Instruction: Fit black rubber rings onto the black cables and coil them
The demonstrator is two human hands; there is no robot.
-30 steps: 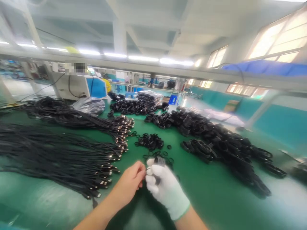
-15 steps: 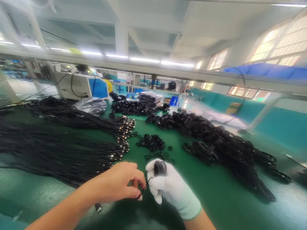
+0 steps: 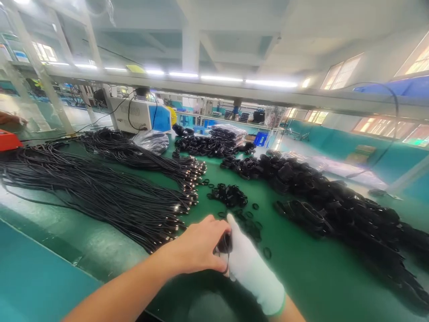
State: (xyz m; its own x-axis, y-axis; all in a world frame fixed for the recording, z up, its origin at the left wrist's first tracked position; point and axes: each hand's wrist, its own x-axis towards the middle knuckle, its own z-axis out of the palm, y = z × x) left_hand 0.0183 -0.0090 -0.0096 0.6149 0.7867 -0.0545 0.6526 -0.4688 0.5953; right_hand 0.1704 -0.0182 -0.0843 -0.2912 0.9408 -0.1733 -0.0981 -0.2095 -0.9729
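Observation:
My left hand [image 3: 197, 248], bare, curls over a small coil of black cable [image 3: 225, 243], its thumb and fingers closed at the near side. A thin dark strand runs down from the coil by the left thumb. My right hand [image 3: 250, 264], in a white glove, is closed against the coil from the right, with one finger pointing up and away. The right hand's other fingers are partly hidden behind the left. Just beyond both hands lie loose black rings [image 3: 250, 219] and a heap of small black rings [image 3: 229, 196] on the green tabletop [image 3: 295, 273].
Long black cables [image 3: 110, 192] with metal plug ends cover the left side. A large pile of coiled black cables [image 3: 328, 210] stretches along the right. Farther back are more coils [image 3: 208, 146], a plastic bag [image 3: 152, 141] and a white-and-blue machine [image 3: 144, 115]. A red object [image 3: 9, 140] sits far left.
My left hand has moved right, from beside the gloved hand to over the coil, partly covering it. The view has turned left, bringing the red object in.

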